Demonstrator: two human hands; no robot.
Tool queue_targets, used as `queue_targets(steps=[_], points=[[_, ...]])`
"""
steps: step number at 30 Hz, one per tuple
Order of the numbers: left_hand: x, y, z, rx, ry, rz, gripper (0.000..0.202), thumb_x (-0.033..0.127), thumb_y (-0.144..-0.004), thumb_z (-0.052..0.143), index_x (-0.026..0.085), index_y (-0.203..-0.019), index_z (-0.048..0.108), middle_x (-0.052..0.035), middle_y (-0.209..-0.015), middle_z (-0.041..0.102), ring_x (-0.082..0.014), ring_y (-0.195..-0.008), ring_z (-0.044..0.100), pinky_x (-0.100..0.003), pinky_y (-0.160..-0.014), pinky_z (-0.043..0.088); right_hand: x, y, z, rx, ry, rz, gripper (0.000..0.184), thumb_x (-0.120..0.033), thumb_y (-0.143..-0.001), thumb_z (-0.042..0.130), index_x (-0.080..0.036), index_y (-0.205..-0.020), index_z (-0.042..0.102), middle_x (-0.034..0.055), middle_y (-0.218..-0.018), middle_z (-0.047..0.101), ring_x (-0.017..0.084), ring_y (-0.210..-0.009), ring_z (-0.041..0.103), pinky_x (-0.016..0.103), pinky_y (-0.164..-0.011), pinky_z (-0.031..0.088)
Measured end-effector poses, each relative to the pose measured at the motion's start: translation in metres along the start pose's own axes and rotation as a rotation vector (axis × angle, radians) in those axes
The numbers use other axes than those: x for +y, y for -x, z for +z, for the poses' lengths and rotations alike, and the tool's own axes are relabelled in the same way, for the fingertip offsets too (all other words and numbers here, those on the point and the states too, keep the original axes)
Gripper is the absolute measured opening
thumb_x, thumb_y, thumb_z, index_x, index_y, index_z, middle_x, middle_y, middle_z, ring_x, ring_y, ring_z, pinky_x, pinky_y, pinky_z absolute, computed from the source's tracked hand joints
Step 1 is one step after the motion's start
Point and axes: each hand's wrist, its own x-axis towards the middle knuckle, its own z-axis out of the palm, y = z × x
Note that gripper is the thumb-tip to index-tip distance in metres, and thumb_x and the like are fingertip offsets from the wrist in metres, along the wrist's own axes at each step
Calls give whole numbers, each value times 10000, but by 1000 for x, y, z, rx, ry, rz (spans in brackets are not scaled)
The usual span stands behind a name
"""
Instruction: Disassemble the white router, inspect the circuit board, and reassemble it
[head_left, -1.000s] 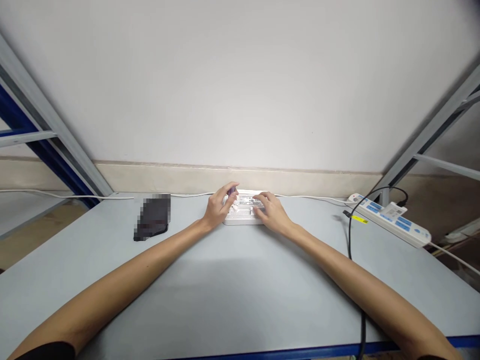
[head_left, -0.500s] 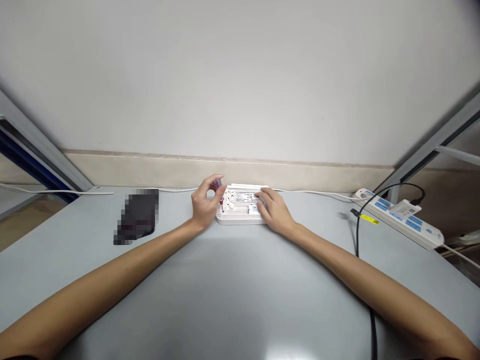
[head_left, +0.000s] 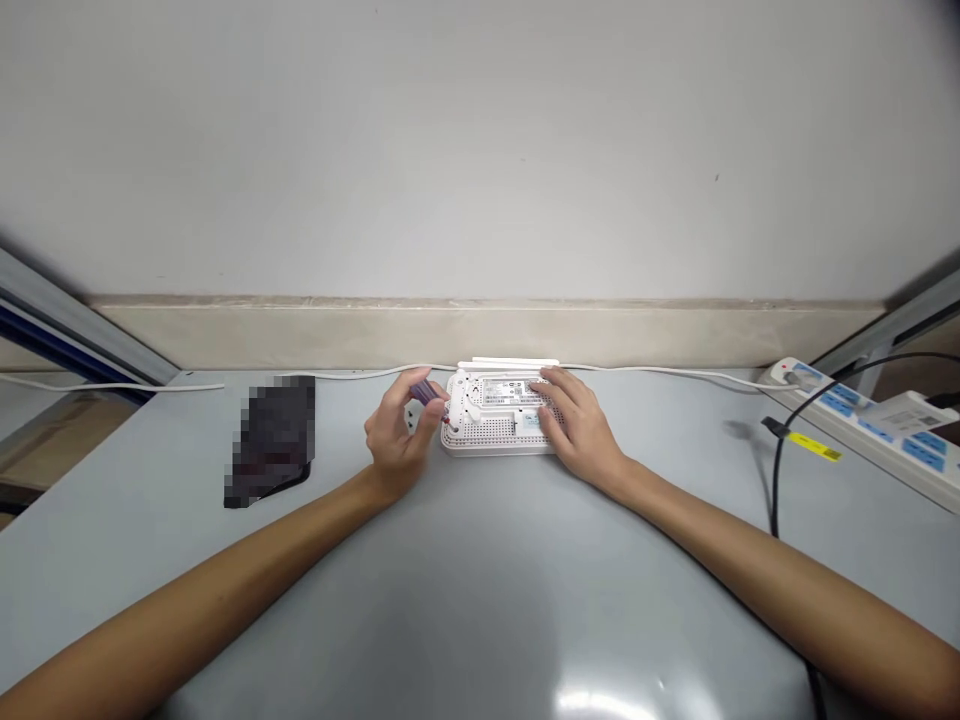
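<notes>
The white box (head_left: pixel 499 418) — a flat, router-like case with rounded corners — lies underside up on the desk (head_left: pixel 480 580), near the far edge, with a long side toward the person. Its upturned face carries a printed label in the middle, fields of small vent holes along the near side, and a white bar lying along the far side. The right grip (head_left: pixel 577 425) rests flat over its right end. The screwdriver (head_left: pixel 426 393) is small, with a purple handle and red near the tip. It is tilted — handle up and leftward, tip down at the box's left end — and pinched in the left grip (head_left: pixel 396 437).
</notes>
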Motion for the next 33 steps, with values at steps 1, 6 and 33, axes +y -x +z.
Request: queue_targets(steps=[1, 6, 33], points=[[1, 1, 0, -17, 16, -8, 386, 177, -921, 538, 234, -1301, 503, -18, -837, 635, -122, -691, 612, -285, -627, 538, 0, 0, 0, 2, -4, -1, 336, -274, -951, 407, -180, -1231, 568, 126, -1365, 513, 267, -1333, 400, 488, -1084, 372], [6, 9, 0, -95, 88, -15, 382, 165, -969, 433, 255, -1338, 469, -59, -948, 648, -137, -772, 615, -274, -605, 536, -1, 0, 0, -3, -4, -7, 341, -258, -942, 423, -178, -1245, 556, 129, -1368, 510, 275, -1342, 391, 498, -1084, 370], [-4, 8, 2, -63, 129, 15, 464, 129, -885, 565, 266, -1322, 491, -25, -849, 601, -152, -732, 614, -320, -623, 533, 1, 2, 1, -1, -11, -16, 345, -240, -936, 421, -185, -1253, 548, 127, -1367, 510, 278, -1351, 378, 515, -1079, 376]])
